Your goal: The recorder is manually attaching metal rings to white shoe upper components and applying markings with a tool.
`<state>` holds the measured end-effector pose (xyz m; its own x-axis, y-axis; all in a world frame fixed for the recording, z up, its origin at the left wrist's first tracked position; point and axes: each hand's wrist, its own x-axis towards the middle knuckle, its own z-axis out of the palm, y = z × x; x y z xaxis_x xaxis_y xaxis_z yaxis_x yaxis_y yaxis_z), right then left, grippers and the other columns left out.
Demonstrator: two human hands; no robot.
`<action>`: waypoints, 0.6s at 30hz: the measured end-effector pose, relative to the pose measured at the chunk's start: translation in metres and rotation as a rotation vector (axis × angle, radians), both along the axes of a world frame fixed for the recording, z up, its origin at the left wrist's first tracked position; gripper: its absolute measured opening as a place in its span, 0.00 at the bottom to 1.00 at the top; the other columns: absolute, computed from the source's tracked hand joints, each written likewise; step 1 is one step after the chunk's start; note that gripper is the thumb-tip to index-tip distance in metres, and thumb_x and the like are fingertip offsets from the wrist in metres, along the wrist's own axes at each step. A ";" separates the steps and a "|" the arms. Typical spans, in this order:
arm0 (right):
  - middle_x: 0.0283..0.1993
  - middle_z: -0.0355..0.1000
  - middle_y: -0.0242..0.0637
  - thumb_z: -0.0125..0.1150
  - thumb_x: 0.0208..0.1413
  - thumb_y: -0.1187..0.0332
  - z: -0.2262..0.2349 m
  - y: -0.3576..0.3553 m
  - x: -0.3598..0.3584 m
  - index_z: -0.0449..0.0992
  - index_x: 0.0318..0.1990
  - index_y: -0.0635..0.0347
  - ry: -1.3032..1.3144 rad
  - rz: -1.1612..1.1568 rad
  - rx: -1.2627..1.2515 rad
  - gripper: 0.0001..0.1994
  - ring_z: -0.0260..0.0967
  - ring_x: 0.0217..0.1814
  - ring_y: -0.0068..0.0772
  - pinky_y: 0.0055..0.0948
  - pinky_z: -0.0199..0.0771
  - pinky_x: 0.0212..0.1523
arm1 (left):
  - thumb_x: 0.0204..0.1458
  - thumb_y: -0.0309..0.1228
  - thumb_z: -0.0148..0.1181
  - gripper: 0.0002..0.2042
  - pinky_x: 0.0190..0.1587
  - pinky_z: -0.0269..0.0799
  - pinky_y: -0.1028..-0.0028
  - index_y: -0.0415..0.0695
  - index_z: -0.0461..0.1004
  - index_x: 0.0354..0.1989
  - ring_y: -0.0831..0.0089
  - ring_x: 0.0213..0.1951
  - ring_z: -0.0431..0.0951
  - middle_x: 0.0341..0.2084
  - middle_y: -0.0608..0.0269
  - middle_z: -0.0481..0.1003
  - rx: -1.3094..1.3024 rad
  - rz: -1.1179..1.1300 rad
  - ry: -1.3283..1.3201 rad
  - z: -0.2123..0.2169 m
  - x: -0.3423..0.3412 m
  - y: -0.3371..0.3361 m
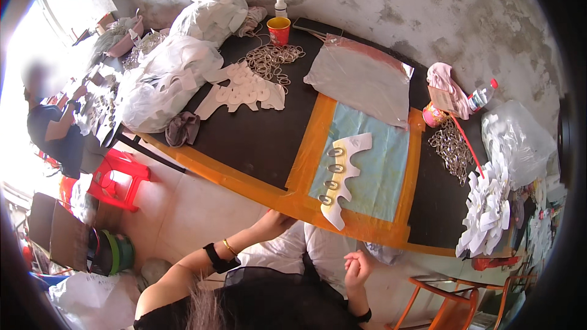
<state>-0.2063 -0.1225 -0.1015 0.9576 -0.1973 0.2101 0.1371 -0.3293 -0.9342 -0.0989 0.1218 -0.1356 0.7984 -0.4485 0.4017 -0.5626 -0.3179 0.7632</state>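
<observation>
Black tabletop (257,140) edged in orange tape held a scalloped white card (342,174) bearing four oval metal rings (on pale blue sheeting). Left hand (273,222) rested loosely at the edge, empty; right hand (356,267) was clenched, empty.

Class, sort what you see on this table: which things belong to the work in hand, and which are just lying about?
Work: white card carrying metal rings; heap of metal rings; stack of white cards.
Lying about: red cup; water bottle; pink cloth; small white bottle.

A stained grey plaster wall (391,0) backs the black table (257,134); a red stool (119,177) stands on pale floor.
</observation>
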 end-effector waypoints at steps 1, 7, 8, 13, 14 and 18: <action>0.14 0.62 0.35 0.39 0.40 0.83 -0.002 -0.001 -0.001 0.70 0.19 0.63 -0.037 0.007 -0.083 0.10 0.60 0.13 0.25 0.23 0.57 0.15 | 0.53 0.23 0.51 0.07 0.33 0.69 0.68 0.34 0.70 0.38 0.62 0.28 0.73 0.28 0.56 0.72 -0.066 0.016 0.221 -0.007 -0.002 0.005; 0.13 0.63 0.36 0.41 0.39 0.83 0.010 0.008 0.014 0.70 0.18 0.62 -0.093 0.057 -0.134 0.10 0.60 0.13 0.29 0.25 0.58 0.15 | 0.49 0.14 0.47 0.09 0.28 0.69 0.75 0.35 0.69 0.38 0.72 0.27 0.72 0.26 0.61 0.70 -0.203 0.074 0.591 -0.026 -0.013 -0.002; 0.13 0.63 0.36 0.41 0.39 0.83 0.010 0.011 0.018 0.70 0.18 0.62 -0.100 0.067 -0.131 0.10 0.60 0.13 0.29 0.25 0.58 0.15 | 0.49 0.13 0.47 0.10 0.26 0.69 0.77 0.36 0.70 0.38 0.75 0.24 0.71 0.27 0.62 0.70 -0.234 0.067 0.548 -0.026 -0.012 -0.007; 0.13 0.64 0.36 0.42 0.36 0.82 0.014 0.025 0.033 0.66 0.15 0.61 -0.214 0.268 -0.137 0.08 0.63 0.14 0.36 0.29 0.61 0.16 | 0.39 0.13 0.50 0.06 0.22 0.63 0.71 0.37 0.69 0.23 0.69 0.20 0.69 0.15 0.61 0.65 -0.085 0.074 0.552 0.035 -0.008 -0.026; 0.13 0.65 0.36 0.42 0.36 0.82 0.014 0.028 0.035 0.66 0.15 0.61 -0.232 0.322 -0.134 0.07 0.63 0.14 0.37 0.30 0.62 0.17 | 0.39 0.13 0.50 0.06 0.22 0.63 0.71 0.37 0.69 0.23 0.69 0.20 0.69 0.15 0.61 0.65 -0.083 0.080 0.552 0.029 -0.008 -0.026; 0.14 0.63 0.33 0.46 0.33 0.79 0.023 0.023 0.041 0.68 0.15 0.55 -0.435 0.367 -0.373 0.07 0.63 0.15 0.34 0.29 0.62 0.17 | 0.39 0.14 0.50 0.07 0.26 0.66 0.67 0.36 0.69 0.27 0.61 0.25 0.70 0.21 0.54 0.68 0.078 0.031 0.411 0.018 -0.010 -0.021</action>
<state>-0.1657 -0.0994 -0.0782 0.7616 0.2847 0.5822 0.6391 -0.4788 -0.6019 -0.1088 0.1003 -0.1180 0.8989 -0.4380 0.0128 -0.2053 -0.3952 0.8953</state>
